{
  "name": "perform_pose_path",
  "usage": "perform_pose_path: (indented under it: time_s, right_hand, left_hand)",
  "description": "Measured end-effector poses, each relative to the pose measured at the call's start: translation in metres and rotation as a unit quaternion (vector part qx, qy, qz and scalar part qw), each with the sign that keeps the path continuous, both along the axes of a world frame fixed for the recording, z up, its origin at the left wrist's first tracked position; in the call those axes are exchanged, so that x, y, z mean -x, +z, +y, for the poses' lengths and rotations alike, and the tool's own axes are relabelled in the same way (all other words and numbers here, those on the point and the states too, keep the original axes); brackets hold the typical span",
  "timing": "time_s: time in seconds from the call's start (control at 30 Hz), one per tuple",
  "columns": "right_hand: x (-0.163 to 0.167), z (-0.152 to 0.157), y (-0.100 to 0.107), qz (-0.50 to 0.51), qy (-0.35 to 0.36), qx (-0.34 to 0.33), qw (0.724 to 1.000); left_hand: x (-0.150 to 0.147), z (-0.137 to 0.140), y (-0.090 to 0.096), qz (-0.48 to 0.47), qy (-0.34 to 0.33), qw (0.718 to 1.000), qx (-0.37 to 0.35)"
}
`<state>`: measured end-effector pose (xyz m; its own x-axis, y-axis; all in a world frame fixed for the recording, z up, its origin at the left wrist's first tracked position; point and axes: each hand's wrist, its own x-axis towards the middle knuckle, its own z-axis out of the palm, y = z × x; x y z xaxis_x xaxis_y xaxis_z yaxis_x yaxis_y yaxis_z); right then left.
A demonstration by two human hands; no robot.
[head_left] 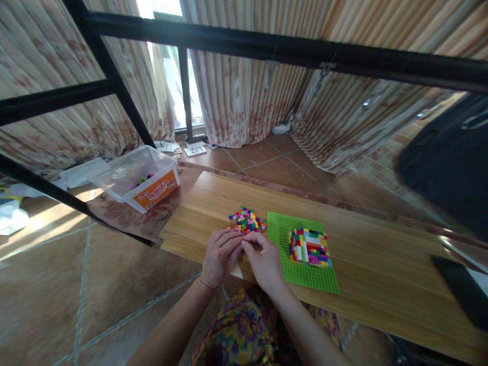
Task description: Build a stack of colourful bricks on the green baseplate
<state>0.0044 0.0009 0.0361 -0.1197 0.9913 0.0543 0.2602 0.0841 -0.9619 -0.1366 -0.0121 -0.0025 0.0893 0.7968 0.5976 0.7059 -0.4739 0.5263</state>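
My left hand (221,255) and my right hand (264,257) meet fingertip to fingertip over the near edge of the wooden board. Both are closed in a pinch, and whatever lies between the fingers is too small and covered to make out. Just beyond them spreads a loose pile of small colourful toy bricks (247,219), partly hidden by my fingers. To the right of my right hand lies a green studded baseplate (305,280). On it stands a low block structure (309,247) built of many-coloured bricks, with white and red ones on top.
A clear plastic bin (114,185) with an orange label and a few bricks inside stands left of the wooden board (373,274). A dark flat object (459,290) rests at the board's right end. Black metal bars (244,40) cross in front of the curtains (236,96).
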Motion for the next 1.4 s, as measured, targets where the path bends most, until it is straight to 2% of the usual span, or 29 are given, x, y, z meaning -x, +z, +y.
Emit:
perform_pose_path:
  time_s: [0.13,0.23,0.37,0.53,0.63,0.87,1.0,1.1,1.4]
  right_hand:
    - [-0.005,-0.001,0.001,0.006,-0.017,-0.007,1.0]
    - [-0.02,-0.002,0.005,-0.013,-0.039,-0.025,0.999]
    - [-0.06,-0.002,0.011,-0.063,-0.072,-0.05,0.994]
    - [-0.116,0.001,0.016,-0.131,-0.169,-0.068,0.975]
    - [-0.136,0.006,0.017,-0.167,-0.195,-0.087,0.963]
    - [-0.137,0.022,0.011,-0.204,-0.13,-0.156,0.958]
    - [-0.134,0.028,0.006,-0.239,-0.121,-0.182,0.946]
    - [-0.133,0.031,0.002,-0.247,-0.133,-0.188,0.941]
    - [-0.134,0.034,-0.002,-0.208,-0.14,-0.173,0.953]
  left_hand:
    - [0.0,0.0,0.002,-0.004,0.001,1.0,0.016]
    - [-0.002,0.0,0.002,-0.013,0.012,1.0,0.015]
    - [-0.003,0.0,0.001,-0.017,0.018,1.0,0.012]
    - [-0.003,0.002,0.004,-0.009,0.012,1.0,0.007]
    - [-0.003,0.003,0.006,-0.006,0.013,1.0,0.006]
    - [-0.004,0.004,0.008,0.003,0.017,1.0,-0.005]
    - [-0.004,0.005,0.007,0.002,0.021,1.0,-0.01]
    - [-0.004,0.005,0.006,0.002,0.02,1.0,-0.011]
    - [-0.005,0.005,0.006,0.008,0.025,1.0,-0.017]
